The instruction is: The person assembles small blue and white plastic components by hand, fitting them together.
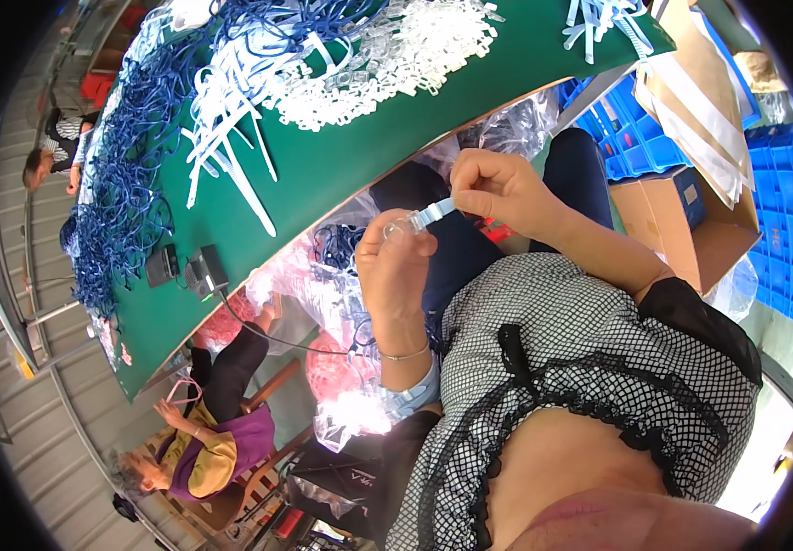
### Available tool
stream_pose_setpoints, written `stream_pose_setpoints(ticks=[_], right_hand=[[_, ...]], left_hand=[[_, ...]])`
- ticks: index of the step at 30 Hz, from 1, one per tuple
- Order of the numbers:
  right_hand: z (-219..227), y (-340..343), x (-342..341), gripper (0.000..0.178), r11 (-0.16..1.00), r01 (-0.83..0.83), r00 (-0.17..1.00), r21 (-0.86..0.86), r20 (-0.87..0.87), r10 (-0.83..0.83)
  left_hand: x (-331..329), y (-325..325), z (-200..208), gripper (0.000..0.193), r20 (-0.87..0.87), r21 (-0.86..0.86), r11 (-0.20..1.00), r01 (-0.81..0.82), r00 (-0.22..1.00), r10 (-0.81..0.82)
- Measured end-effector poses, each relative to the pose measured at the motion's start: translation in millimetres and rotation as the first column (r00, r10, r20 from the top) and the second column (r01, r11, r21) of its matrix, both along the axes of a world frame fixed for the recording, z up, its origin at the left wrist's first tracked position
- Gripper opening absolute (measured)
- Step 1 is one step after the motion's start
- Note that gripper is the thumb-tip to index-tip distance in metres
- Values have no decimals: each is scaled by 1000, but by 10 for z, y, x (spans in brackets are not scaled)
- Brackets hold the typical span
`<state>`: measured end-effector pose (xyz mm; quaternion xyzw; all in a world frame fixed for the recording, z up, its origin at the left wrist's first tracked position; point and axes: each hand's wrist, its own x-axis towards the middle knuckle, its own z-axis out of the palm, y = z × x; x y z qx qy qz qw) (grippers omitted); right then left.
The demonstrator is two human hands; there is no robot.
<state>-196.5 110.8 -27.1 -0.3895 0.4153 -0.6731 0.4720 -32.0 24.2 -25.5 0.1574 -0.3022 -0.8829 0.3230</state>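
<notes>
My left hand (395, 271) pinches a small clear plastic piece (400, 226) between thumb and fingers. A short light blue strap (434, 213) runs from that piece to my right hand (504, 191), whose thumb and curled forefinger grip its other end. Both hands are raised over my lap, just off the near edge of the green table (323, 174). Where strap and clear piece meet is partly covered by my left fingertips, so I cannot tell how they join.
On the table lie clear plastic pieces (360, 92), white straps (231, 156), dark blue cords (130, 156) and two black boxes (205, 273). Blue crates (782, 220) and an open cardboard box (649, 216) stand at the right. A seated person (222, 450) is at the lower left.
</notes>
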Motion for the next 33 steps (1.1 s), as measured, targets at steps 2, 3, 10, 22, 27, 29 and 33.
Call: stream_pose_setpoints(ticks=[2,3,10,22,27,29,33], right_hand=[[10,-35,21,5,997,39,990,-73,-133,-48],[8,-46,23,5,997,34,990,-72,-138,-43],[-60,-117,66,4,998,15,979,-59,-203,-27],[-651,-445,226,17,999,-15,578,29,-815,32],[-318,-547,317,18,988,-140,581,60,-803,131],[-50,-651,414,18,987,-157,527,-20,-847,67],[347,-814,801,20,794,-554,337,-250,-940,-61]], left_hand=[[-17,28,44,17,45,-1,999,-52,998,51],[-25,31,63,16,92,-3,996,-93,991,93],[126,-50,10,19,152,-59,990,-129,979,136],[528,-332,-130,20,-301,185,924,-335,875,378],[637,-518,-95,18,-340,282,880,-383,818,465],[662,-531,-112,20,-75,347,731,-588,759,647],[660,-480,-589,25,179,125,931,-342,931,318]])
